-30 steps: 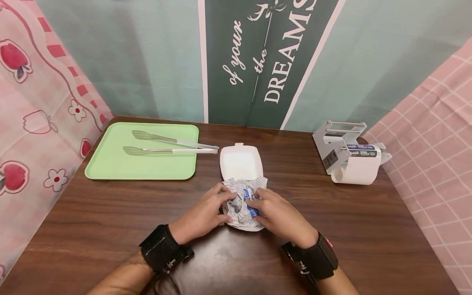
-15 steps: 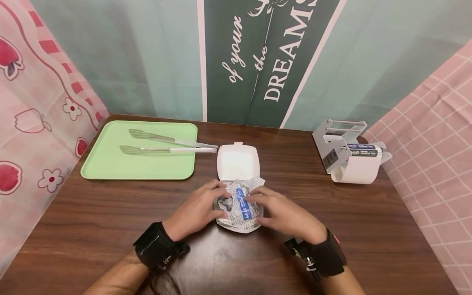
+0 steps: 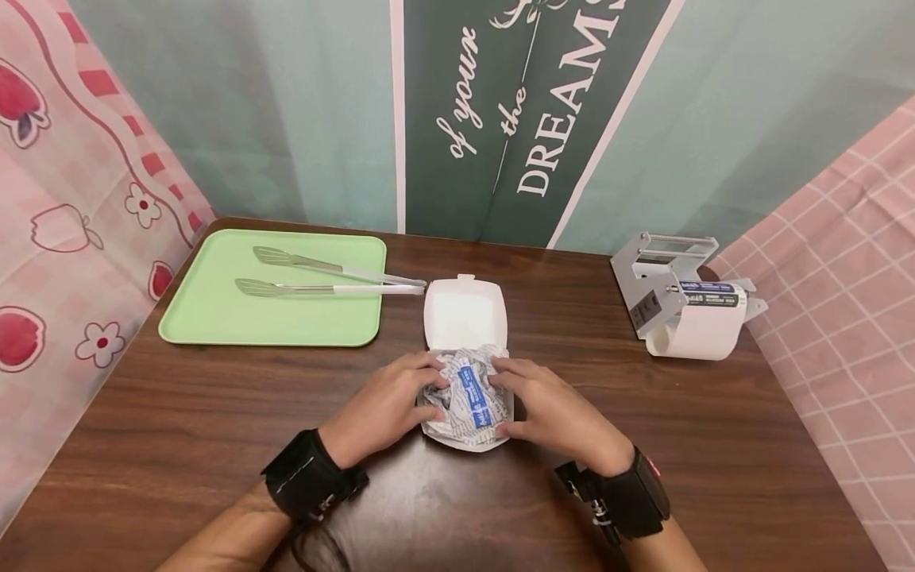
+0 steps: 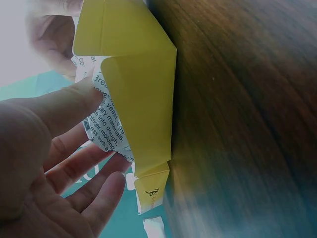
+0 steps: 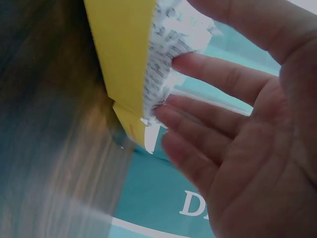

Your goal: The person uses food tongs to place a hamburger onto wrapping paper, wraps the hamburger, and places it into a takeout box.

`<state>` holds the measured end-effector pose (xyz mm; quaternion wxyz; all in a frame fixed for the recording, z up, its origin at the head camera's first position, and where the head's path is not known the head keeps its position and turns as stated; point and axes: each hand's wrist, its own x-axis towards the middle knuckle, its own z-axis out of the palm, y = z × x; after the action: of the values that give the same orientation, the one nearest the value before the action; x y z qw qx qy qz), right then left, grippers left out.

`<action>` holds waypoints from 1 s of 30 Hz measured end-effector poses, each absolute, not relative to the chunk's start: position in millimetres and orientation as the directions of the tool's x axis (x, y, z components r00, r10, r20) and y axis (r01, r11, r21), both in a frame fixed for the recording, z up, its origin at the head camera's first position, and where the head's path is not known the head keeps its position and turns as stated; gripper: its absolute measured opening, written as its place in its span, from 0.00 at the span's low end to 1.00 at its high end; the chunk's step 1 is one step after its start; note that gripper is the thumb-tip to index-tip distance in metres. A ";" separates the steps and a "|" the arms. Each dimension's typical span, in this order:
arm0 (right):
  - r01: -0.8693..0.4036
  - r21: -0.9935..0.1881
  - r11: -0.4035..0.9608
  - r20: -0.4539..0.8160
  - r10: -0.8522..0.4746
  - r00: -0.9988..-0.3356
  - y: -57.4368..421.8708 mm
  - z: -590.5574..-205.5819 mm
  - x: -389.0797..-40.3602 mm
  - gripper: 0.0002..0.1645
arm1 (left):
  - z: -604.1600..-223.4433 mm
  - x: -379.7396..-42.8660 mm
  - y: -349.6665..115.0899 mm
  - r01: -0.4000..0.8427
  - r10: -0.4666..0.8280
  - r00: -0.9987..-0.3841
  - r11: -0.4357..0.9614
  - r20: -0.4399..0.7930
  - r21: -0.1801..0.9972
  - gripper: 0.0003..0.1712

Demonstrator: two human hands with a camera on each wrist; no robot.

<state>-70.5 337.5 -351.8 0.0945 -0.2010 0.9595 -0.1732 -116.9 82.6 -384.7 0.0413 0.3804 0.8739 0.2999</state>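
Note:
A bundle wrapped in printed paper, with a blue label across its top, sits in the lower half of a small takeaway box. White inside and yellow outside, the box stands with its lid folded back. My left hand touches the paper's left side with thumb and fingers spread; in the left wrist view they rest at the printed paper above the yellow wall. My right hand touches the right side, its fingers nearly straight in the right wrist view. The bundle's contents are hidden.
A green tray at the back left holds metal tongs, whose handle end reaches past its rim towards the box lid. A grey label dispenser with a label roll stands back right. Curtains hang around the table.
The paper has been pushed down into the box and its loose edges tucked inward. Both hands have drawn slightly outward from the blue label, which now shows fully.

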 end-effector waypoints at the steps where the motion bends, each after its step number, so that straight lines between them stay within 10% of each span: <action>1: -0.363 -0.375 0.853 -0.111 -0.429 -0.896 337.5 -353.0 -70.7 0.36 | -384.6 -116.8 83.1 0.640 0.690 -0.707 0.532 0.155 0.554 0.22; 23: -0.323 -0.556 0.766 -0.056 -0.422 -0.905 340.4 -353.7 -77.5 0.28 | -385.3 -119.5 80.5 0.633 0.689 -0.710 0.536 0.144 0.558 0.20; 30: -0.187 -0.601 0.777 0.061 -0.189 -0.980 351.7 -369.1 -88.0 0.29 | -384.7 -119.7 79.6 0.640 0.707 -0.695 0.528 0.129 0.558 0.20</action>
<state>-88.0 351.7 -369.1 0.0014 -0.0998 0.9427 -0.3184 -119.7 79.6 -384.7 0.0568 0.3863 0.8721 0.2950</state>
